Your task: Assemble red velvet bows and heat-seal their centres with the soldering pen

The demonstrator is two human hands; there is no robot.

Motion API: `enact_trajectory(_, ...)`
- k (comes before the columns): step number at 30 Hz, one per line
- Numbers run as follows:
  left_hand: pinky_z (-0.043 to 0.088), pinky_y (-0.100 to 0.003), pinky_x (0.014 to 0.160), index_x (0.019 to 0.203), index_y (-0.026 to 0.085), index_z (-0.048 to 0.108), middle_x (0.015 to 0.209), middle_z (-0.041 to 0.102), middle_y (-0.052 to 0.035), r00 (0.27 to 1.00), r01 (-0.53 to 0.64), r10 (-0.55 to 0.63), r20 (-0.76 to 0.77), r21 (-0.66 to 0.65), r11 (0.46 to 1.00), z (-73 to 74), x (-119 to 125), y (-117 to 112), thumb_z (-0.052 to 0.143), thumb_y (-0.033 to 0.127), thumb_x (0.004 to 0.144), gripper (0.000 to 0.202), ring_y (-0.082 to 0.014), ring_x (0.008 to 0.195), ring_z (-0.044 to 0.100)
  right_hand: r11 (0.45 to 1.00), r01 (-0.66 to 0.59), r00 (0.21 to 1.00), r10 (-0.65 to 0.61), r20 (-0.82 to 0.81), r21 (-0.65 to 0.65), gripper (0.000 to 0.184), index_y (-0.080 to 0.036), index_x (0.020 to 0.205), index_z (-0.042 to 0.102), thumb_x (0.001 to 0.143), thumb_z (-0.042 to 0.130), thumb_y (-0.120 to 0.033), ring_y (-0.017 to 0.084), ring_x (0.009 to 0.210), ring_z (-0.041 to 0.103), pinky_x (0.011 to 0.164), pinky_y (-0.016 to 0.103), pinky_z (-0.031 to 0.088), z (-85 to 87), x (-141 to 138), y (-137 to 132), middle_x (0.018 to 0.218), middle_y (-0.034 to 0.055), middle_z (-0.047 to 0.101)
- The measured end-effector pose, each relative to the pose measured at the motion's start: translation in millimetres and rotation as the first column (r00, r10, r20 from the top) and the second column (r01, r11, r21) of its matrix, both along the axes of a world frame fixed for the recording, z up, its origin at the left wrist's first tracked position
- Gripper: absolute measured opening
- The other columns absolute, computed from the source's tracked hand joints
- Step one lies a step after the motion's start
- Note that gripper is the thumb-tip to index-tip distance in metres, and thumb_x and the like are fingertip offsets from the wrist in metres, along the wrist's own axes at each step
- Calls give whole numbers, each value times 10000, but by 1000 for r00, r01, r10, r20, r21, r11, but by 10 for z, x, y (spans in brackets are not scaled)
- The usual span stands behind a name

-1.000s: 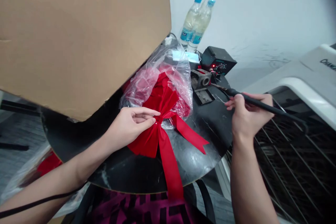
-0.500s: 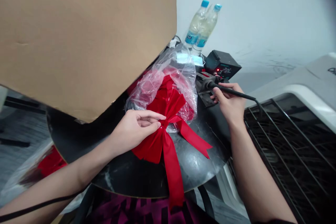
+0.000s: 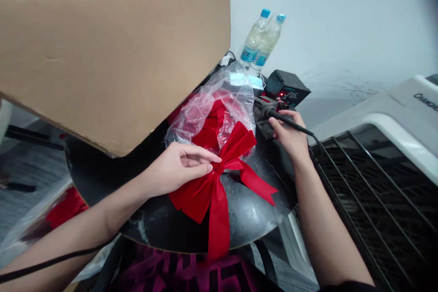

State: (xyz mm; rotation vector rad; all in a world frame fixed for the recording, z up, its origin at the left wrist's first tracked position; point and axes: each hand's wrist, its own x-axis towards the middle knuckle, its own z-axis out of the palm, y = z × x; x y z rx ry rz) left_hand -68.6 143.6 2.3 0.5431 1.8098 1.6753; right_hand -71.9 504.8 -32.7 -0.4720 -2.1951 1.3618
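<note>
A red velvet ribbon bow (image 3: 212, 187) lies on a round black table (image 3: 253, 219), its tails hanging over the near edge. My left hand (image 3: 179, 166) pinches the bow at its knot with fingers closed. My right hand (image 3: 290, 134) grips a black soldering iron (image 3: 289, 120) by its handle, its tip resting in the metal holder (image 3: 263, 109) beside a black control station (image 3: 286, 87) with a red light. A clear plastic bag (image 3: 219, 109) holding more red bows sits just behind the bow.
A large cardboard box (image 3: 109, 50) overhangs the table's left side. Two water bottles (image 3: 260, 43) stand at the back by the wall. A white machine with a black wire grille (image 3: 376, 178) is on the right. More red material in plastic (image 3: 65, 205) lies low left.
My right hand carried the soldering iron from right of the table back to its holder by the station. My left hand kept its pinch on the bow's knot.
</note>
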Motion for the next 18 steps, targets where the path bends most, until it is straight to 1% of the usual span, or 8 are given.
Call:
enact_trajectory(2, 628, -245, 841, 1030, 253, 850, 994, 834, -53, 997, 77, -77, 11, 3, 997, 20, -6, -23, 784, 259, 862, 181, -195, 915, 798, 997, -12, 994, 20, 111, -71, 422, -176, 940, 648, 744, 858, -484, 115, 381, 528, 313, 204, 387, 31, 118, -63, 620, -9, 657)
enact_trajectory(4, 623, -224, 802, 1047, 267, 848, 997, 837, -50, 990, 142, -142, 14, 0, 990, 60, -5, -44, 775, 271, 879, 184, -190, 905, 801, 989, -55, 971, 86, 224, -141, 461, -153, 776, 644, 749, 842, -569, 111, 335, 488, 270, 198, 336, 79, 309, -173, 530, 17, 623)
enact_trajectory(5, 616, -209, 782, 1055, 272, 846, 987, 837, -48, 987, 163, -163, 6, 3, 987, 86, -2, -55, 778, 277, 881, 187, -183, 891, 801, 983, -79, 957, 122, 264, -169, 491, -145, 726, 643, 758, 830, -598, 103, 320, 470, 259, 192, 317, 101, 424, -245, 509, 26, 614)
enact_trajectory(7, 600, -184, 758, 1107, 277, 825, 972, 838, -42, 985, 174, -174, 2, 19, 985, 143, 14, -82, 791, 282, 878, 231, -164, 867, 799, 973, -111, 938, 171, 301, -204, 527, -141, 696, 649, 792, 794, -639, 86, 295, 435, 248, 177, 287, 122, 668, -406, 480, 20, 597)
enact_trajectory(10, 571, -152, 703, 1240, 269, 749, 930, 836, -34, 981, 182, -184, 57, 43, 982, 219, 70, -156, 819, 286, 863, 383, -131, 793, 788, 963, -137, 937, 201, 285, -231, 553, -151, 666, 634, 801, 777, -669, 75, 280, 419, 250, 166, 286, 68, 968, -604, 456, 0, 573)
enact_trajectory(13, 550, -134, 667, 1296, 232, 697, 895, 831, -39, 981, 152, -157, 118, 50, 987, 272, 170, -290, 841, 286, 847, 474, -110, 734, 773, 963, -129, 961, 181, 210, -238, 543, -156, 704, 648, 792, 787, -673, 72, 310, 451, 274, 156, 321, -42, 1105, -667, 484, -18, 574)
enact_trajectory(15, 566, -150, 701, 1292, 201, 691, 915, 831, -57, 979, 111, -118, 167, 54, 992, 299, 260, -415, 871, 249, 811, 516, -123, 765, 782, 961, -121, 974, 163, 156, -247, 532, -156, 737, 664, 803, 782, -670, 72, 336, 472, 290, 154, 340, -100, 1124, -648, 513, -19, 582)
enact_trajectory(18, 607, -219, 788, 1309, 197, 675, 1015, 829, -82, 963, 59, -79, 258, 84, 995, 321, 417, -669, 923, 155, 718, 642, -174, 870, 799, 955, -119, 984, 151, 100, -270, 523, -150, 758, 684, 792, 801, -659, 77, 358, 486, 293, 160, 346, -145, 1118, -600, 542, -10, 594)
